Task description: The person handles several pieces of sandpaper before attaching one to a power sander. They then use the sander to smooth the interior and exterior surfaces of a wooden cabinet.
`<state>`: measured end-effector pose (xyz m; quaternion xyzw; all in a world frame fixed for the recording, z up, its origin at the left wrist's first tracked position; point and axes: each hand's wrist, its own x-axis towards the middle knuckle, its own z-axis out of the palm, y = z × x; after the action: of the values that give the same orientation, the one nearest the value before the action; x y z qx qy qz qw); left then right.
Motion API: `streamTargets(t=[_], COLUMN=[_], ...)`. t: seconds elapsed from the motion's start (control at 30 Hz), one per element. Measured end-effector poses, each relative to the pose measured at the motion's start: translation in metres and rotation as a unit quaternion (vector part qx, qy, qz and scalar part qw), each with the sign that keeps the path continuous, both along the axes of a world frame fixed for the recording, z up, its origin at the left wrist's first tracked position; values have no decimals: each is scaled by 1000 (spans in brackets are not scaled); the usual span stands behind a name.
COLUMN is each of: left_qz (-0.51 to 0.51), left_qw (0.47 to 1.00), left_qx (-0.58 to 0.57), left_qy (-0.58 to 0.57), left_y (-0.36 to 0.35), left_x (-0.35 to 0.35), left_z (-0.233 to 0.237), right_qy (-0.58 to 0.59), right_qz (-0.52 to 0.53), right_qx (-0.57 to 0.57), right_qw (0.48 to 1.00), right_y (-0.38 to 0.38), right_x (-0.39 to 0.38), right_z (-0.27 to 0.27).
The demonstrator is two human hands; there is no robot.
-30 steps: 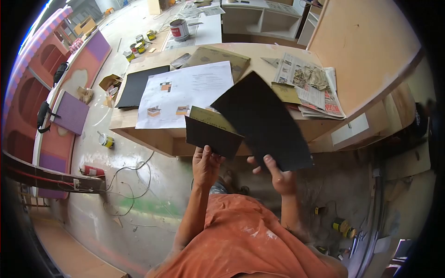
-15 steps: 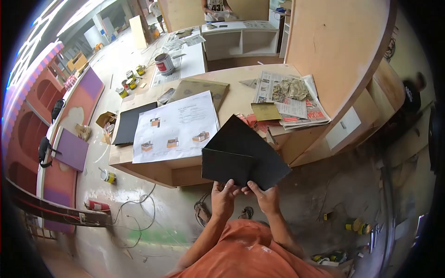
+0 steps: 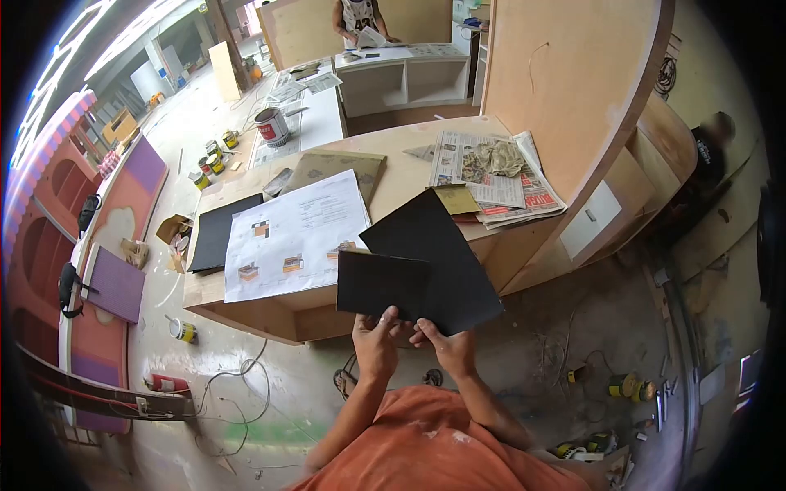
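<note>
Both of my hands hold dark sheets that look like sandpaper, above the near edge of the wooden counter. My left hand (image 3: 376, 344) pinches the smaller black sandpaper piece (image 3: 378, 282) at its lower edge, thumb on top. Closed on the lower edge of the larger black sandpaper sheet (image 3: 458, 282) is my right hand (image 3: 446, 348). The smaller piece overlaps the larger sheet's left side. Just beyond them lies a printed drawing sheet (image 3: 299, 233) with small coloured furniture pictures. Fingers beneath the sheets are partly hidden.
On the counter (image 3: 401, 172) lie newspapers (image 3: 499, 192), a crumpled cloth-like bundle (image 3: 493, 160) and black sheets (image 3: 219, 233). A paint can (image 3: 272, 128) stands farther back. Cables (image 3: 233, 372) trail over the floor. Another person (image 3: 360, 23) handles paper at the back.
The larger sheet has swung out from behind the smaller piece, so their upper edges stand farther apart. The view has shifted slightly, moving the counter left in the picture.
</note>
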<state>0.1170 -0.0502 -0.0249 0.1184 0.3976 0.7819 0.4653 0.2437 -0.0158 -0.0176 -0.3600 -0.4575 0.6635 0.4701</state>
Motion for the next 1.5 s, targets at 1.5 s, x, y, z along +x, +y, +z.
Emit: streamTargets(t=[1.5], left_qz=[-32], left_qw=[990], left_qx=[-54], left_qy=[129], left_y=[1], left_x=[18], left_z=[14], right_qy=[-19], right_qz=[-127], right_qx=[-18], right_qw=[992], right_y=[-20], right_x=[2], right_z=[-5])
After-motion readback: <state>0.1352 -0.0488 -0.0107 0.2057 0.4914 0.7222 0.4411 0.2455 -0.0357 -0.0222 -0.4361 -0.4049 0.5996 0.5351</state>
